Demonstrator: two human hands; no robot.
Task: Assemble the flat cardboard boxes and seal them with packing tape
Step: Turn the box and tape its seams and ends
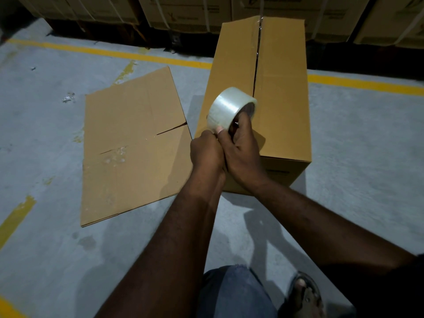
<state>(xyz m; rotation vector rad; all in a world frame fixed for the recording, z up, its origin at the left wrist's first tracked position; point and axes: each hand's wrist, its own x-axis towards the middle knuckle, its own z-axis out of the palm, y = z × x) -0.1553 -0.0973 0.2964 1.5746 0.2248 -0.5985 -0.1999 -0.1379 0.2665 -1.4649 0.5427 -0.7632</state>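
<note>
An assembled brown cardboard box [282,92] stands on the concrete floor, its top flaps closed with a dark open seam down the middle. Over its near left corner my right hand [243,150] grips a roll of clear packing tape [229,109], fingers inside the core. My left hand [206,148] is curled against the roll's near edge and pinches at the tape there; the tape end itself is too small to make out. A flat folded cardboard box [130,145] lies on the floor to the left.
Stacked strapped cartons [188,12] line the back wall. Yellow floor lines [110,52] run across the grey concrete. My knee in jeans [231,292] and a sandalled foot [305,292] are at the bottom edge.
</note>
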